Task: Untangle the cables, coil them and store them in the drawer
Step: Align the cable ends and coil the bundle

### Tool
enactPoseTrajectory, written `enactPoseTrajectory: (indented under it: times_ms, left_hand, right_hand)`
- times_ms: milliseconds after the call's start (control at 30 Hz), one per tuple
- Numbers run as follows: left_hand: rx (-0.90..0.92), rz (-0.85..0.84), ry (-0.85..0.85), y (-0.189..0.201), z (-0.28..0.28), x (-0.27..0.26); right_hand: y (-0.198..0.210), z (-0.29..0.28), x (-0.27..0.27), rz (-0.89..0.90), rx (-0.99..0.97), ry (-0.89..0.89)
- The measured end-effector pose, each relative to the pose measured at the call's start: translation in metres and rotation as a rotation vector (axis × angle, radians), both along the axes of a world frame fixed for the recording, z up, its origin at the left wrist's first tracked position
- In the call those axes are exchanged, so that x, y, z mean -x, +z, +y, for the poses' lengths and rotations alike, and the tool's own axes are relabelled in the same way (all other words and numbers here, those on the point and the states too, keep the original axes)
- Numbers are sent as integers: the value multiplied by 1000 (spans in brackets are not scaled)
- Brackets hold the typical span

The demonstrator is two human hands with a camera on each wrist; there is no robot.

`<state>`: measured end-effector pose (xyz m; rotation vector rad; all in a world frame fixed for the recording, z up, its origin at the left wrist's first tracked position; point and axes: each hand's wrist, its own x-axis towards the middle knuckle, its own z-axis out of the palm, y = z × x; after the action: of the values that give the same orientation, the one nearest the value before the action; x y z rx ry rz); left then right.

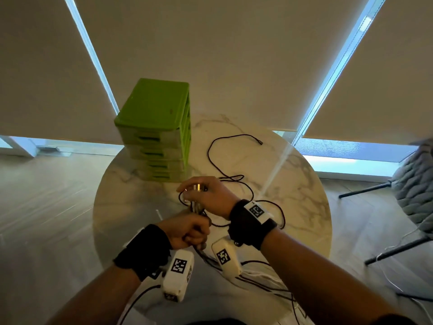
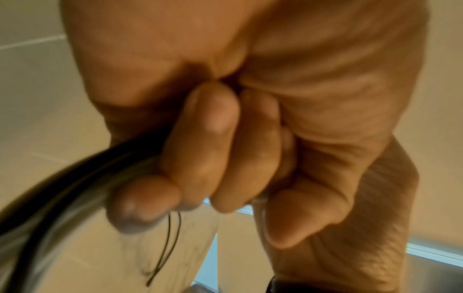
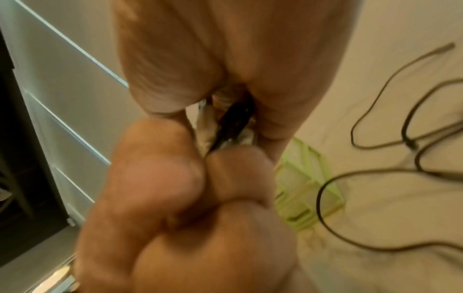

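Over the round marble table [image 1: 293,184] both hands hold one bundle of black and pale cables [image 1: 198,208]. My left hand [image 1: 189,233] is a fist gripping the bundle's lower part; the strands [image 2: 62,178] leave my curled fingers [image 2: 200,142] at the lower left. My right hand [image 1: 203,193] pinches the bundle's top, with the cable ends [image 3: 233,123] between its fingertips [image 3: 160,178]. A long black cable [image 1: 220,170] runs loose across the table, its plug [image 1: 260,143] at the far side. The green drawer unit [image 1: 157,130] stands upright at the back left, all drawers closed.
More black and white cable [image 1: 257,277] trails off the table's near edge. A chair with a grey knitted throw [image 1: 417,184] stands at the right. Window blinds fill the background. Loops of black cable [image 3: 375,158] lie beside the drawer unit [image 3: 305,188].
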<state>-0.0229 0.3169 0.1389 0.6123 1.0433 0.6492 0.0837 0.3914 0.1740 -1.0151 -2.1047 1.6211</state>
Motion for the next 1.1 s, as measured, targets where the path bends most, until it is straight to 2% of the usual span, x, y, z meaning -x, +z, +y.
enactPoseTrajectory:
  times_ms: [67, 133, 200, 300, 367, 567, 767, 933, 1100]
  left_hand:
    - [28, 18, -39, -7, -6, 13]
    - [98, -4, -9, -10, -8, 27]
    - [142, -7, 95, -12, -6, 38]
    - [77, 50, 268, -16, -4, 44]
    - [45, 48, 311, -19, -4, 45]
    - [27, 78, 336, -22, 3, 47]
    - [40, 66, 350, -23, 23, 52]
    - [60, 170, 290, -27, 37, 54]
    - [26, 149, 261, -30, 57, 56]
  right_hand:
    - [-10, -10, 12, -4, -8, -12]
    - [-15, -17, 25, -21, -26, -53]
    - [-20, -21, 39, -43, -83, -84]
    - [-21, -24, 56, -86, -171, -94]
    - [-21, -23, 63, -113, -188, -61]
    - [-29, -14, 70, -164, -113, -45]
    - [-35, 4, 77, -176, -97, -166]
    - [-49, 13, 73, -161, -194, -231]
    - [-47, 32, 72, -245, -137, -150]
